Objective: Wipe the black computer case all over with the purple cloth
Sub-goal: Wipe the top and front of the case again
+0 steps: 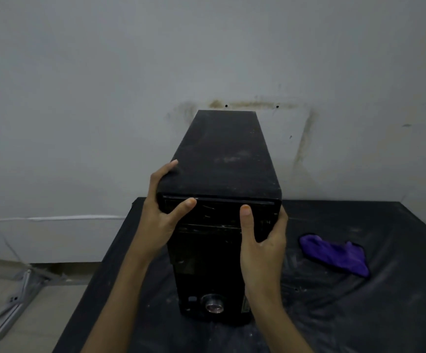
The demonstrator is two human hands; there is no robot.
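The black computer case [222, 159] stands upright on a table covered in black cloth [359, 314], its dusty top facing me and its front panel with a round button toward me. My left hand [163, 217] grips the case's upper left front corner, thumb on the front panel. My right hand [262, 240] grips the right front edge, thumb pressed on the panel. The crumpled purple cloth [334, 256] lies on the table to the right of the case, untouched.
A stained grey wall [104, 98] rises directly behind the case. The table's left edge drops to a tiled floor, where a grey metal bracket [18, 301] lies at the lower left.
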